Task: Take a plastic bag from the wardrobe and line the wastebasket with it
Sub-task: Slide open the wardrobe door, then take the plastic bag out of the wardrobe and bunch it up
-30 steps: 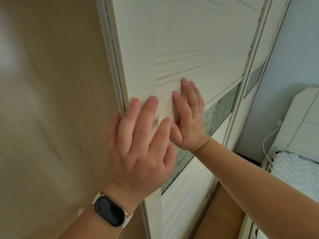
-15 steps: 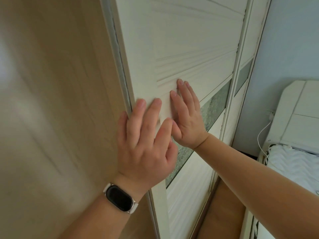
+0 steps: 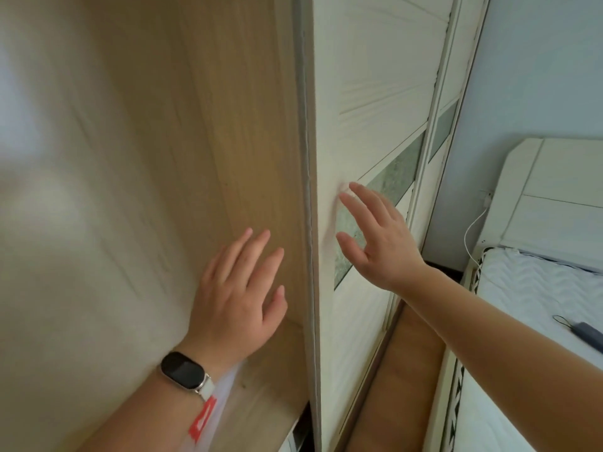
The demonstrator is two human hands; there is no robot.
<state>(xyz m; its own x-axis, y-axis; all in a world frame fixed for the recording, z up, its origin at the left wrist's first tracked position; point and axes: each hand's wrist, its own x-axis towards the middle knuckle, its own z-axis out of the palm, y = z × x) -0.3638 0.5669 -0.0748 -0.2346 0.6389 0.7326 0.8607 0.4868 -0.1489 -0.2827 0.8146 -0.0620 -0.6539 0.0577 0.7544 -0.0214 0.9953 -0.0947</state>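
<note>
Where the left forearm enters at the lower edge, a dark-faced watch [image 3: 185, 373] on a pale strap is worn at the wrist. Just beneath that wrist, a piece of thin translucent plastic bag [image 3: 218, 391] with a red print is seen. It lies on the wooden shelf [image 3: 270, 402] inside the wardrobe [image 3: 212, 125], and it is partly hidden by the arm.

Above it, the left hand [image 3: 238, 288] is held flat with its fingers straight and slightly spread, in front of the wardrobe's wooden inner wall. Nothing is gripped by it, and whether the wood is touched cannot be told.

Beyond the door's edge, the right hand [image 3: 381, 243] is stretched out, fingers spread wide and thumb apart, with nothing held. Its fingertips [image 3: 350, 203] lie at the face of the white sliding door [image 3: 368, 93], near the green patterned band. Blur hides whether contact is made.

Further right, a bed [image 3: 538, 305] with a white quilted cover is seen, and a dark narrow object [image 3: 584, 331] with a loop lies on it. A white cable [image 3: 473, 230] hangs beside the pale headboard [image 3: 554, 197]. Behind these, a light blue wall [image 3: 538, 60] is seen.
</note>
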